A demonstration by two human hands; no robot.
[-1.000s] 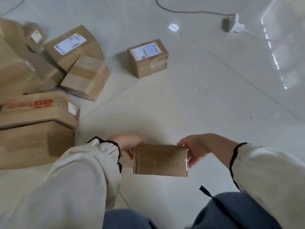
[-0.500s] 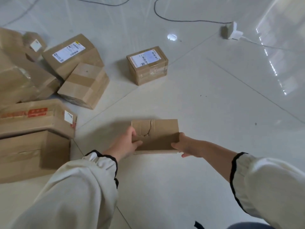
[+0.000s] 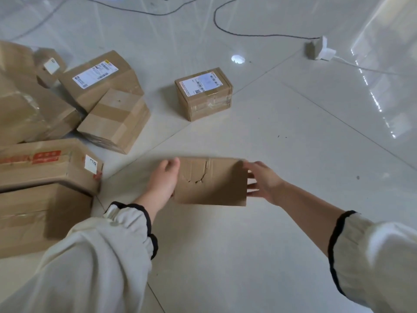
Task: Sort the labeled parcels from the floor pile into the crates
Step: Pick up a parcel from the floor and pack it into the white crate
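Evidently early: the pile (image 3: 56, 123) is lying mostly unsorted on the floor (image 3: 293, 136) at left, a labeled box (image 3: 204, 93) sitting apart, and no crates are showing. The left hand (image 3: 163, 181) is pressing the left end of a small parcel (image 3: 211, 180); the right hand (image 3: 264, 181), fingers spread, is touching its right end.

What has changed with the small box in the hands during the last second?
The held box went forward, away from the body, and was turned: its torn face shows now. Left hand and right hand kept holding its ends. The floor parcels stayed put.
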